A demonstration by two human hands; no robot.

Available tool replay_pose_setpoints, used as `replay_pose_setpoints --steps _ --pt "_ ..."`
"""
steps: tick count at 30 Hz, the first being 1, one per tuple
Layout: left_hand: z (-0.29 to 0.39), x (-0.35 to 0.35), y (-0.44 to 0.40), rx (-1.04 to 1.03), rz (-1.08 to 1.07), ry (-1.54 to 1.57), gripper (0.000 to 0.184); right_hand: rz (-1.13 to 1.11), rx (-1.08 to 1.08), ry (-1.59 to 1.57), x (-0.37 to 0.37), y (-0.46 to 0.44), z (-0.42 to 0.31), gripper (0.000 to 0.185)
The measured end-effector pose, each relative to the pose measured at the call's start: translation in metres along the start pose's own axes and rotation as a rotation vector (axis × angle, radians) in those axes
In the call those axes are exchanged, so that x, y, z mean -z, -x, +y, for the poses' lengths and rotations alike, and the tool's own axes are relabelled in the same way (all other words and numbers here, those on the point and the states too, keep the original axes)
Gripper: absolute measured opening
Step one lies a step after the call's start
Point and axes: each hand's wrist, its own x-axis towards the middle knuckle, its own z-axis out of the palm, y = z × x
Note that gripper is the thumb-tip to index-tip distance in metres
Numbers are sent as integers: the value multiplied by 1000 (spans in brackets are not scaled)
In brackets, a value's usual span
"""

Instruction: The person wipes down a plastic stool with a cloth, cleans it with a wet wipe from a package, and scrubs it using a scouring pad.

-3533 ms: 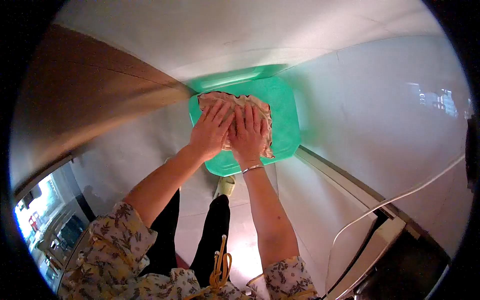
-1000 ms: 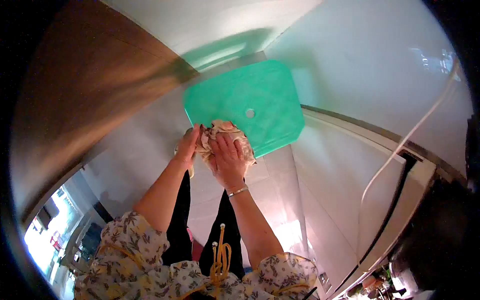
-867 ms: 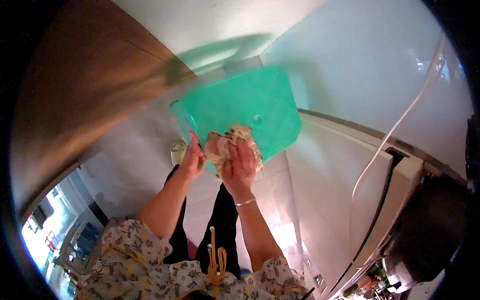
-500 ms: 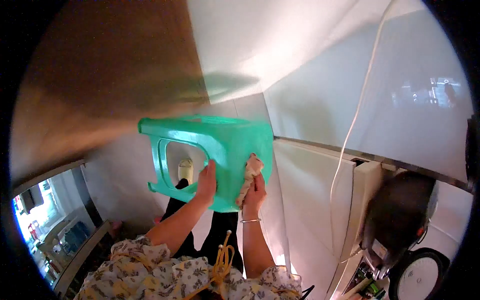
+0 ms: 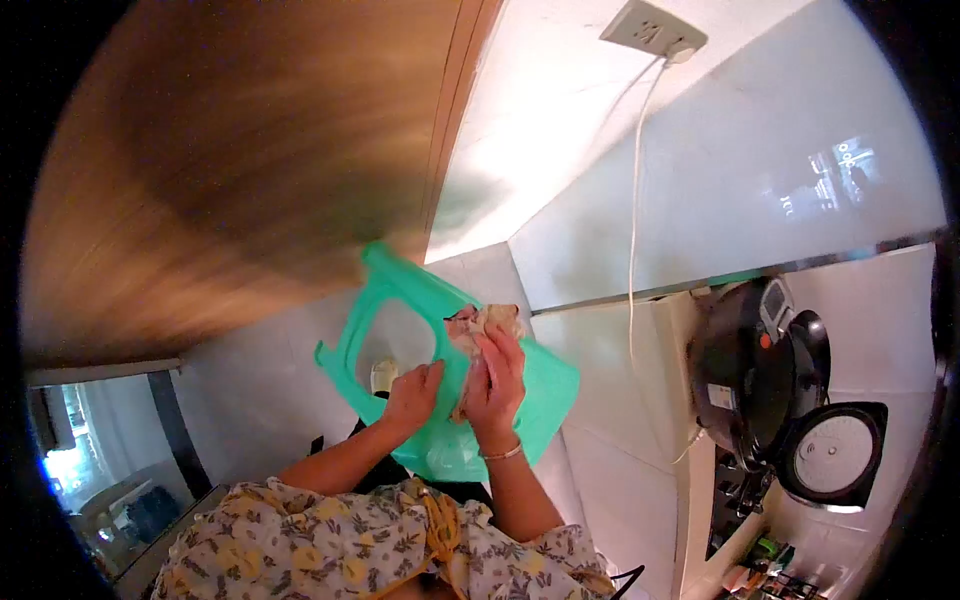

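A green plastic stool (image 5: 545, 385) is held tilted on its side in front of my body, its legs pointing to the upper left. My left hand (image 5: 413, 395) is closed around the edge of the opening in the stool's side. Bunched in my right hand (image 5: 495, 385) is a pale, crumpled cloth (image 5: 490, 325), pressed against the stool near its seat end. The fingers of the right hand are wrapped over the cloth. Part of the stool is hidden behind both hands.
A brown wooden door (image 5: 270, 170) stands close on the left. On the right are a white cabinet (image 5: 610, 370), a black appliance (image 5: 745, 370) and a round white dial (image 5: 833, 450). A white cord (image 5: 634, 200) hangs from a wall socket (image 5: 650, 30). A shoe (image 5: 383, 376) shows below.
The stool has turned, its seat end swinging lower right. My right hand has moved with the cloth onto the stool's side, nearer my left hand. The view has shifted, bringing the socket into sight.
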Motion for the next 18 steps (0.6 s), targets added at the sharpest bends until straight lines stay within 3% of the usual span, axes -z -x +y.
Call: replay_pose_setpoints --steps 2,5,7,8,9,11,13,14,18 --pt "7 0 13 158 -227 -9 43 -83 -27 79 15 -14 0 20" --pt "18 -9 36 183 -303 -156 36 -216 -81 180 37 -22 16 16" --pt "58 4 52 241 -305 -262 41 -367 -129 -22 56 -23 36 17" --pt "76 10 57 295 -326 -356 47 -496 -264 -134 66 -20 43 27" --pt "84 13 61 292 -328 -372 47 -487 -267 -147 77 -6 40 27" --pt "92 29 65 184 -392 -442 51 -421 -59 -270 96 30 20 43" --pt "101 42 76 63 -439 -555 49 -328 114 -102 116 66 0 46" --pt "105 46 81 -57 -492 -663 47 -329 13 -129 124 80 -12 44" --pt "131 61 88 -189 -577 -710 46 -247 -84 -185 144 78 -34 42"
